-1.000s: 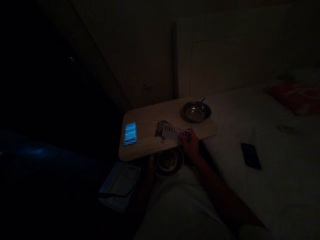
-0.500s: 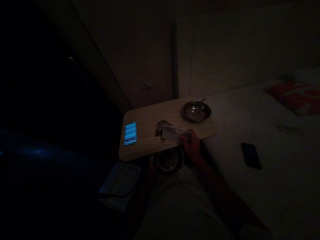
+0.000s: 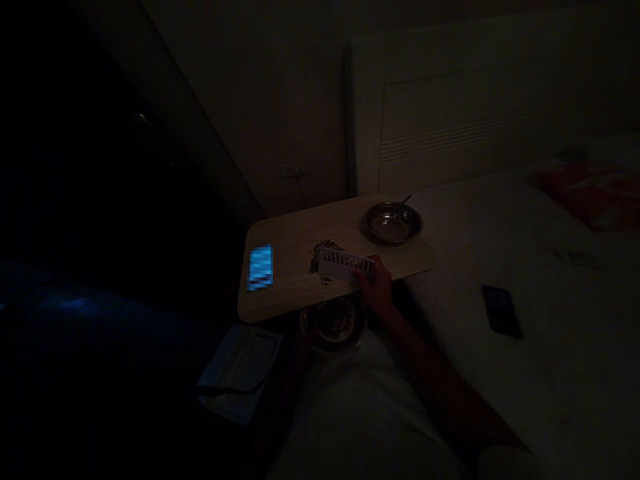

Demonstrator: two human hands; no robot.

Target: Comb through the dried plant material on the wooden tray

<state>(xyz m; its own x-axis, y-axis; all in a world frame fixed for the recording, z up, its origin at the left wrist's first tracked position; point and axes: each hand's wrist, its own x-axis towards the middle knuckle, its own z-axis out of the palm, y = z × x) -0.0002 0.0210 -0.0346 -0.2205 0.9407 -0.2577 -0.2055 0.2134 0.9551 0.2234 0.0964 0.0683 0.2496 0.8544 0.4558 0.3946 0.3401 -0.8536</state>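
My right hand [image 3: 376,283] is closed around one end of a flat white plastic piece [image 3: 340,269] with a row of slots along its upper edge. The piece's far end is at a small pile of dark, loose bits [image 3: 320,257] on the wooden table [image 3: 287,287]. Just below the table's front edge is a metal bowl [image 3: 363,333] with some bits inside. In deep shadow, my left hand [image 3: 306,337] grips the bowl's left rim; its fingers show only faintly.
A wide metal bowl [image 3: 394,224] with a utensil handle behind it stands at the table's right. On the left lies a phone with a lit, blurred screen [image 3: 261,267]. A dark phone [image 3: 501,311] rests on the bed. A pale box-like object [image 3: 240,373] is at lower left.
My right hand has shifted slightly left with the slotted plastic piece, farther over the pile. The left hand and the lower bowl look about the same. The picture is darker.
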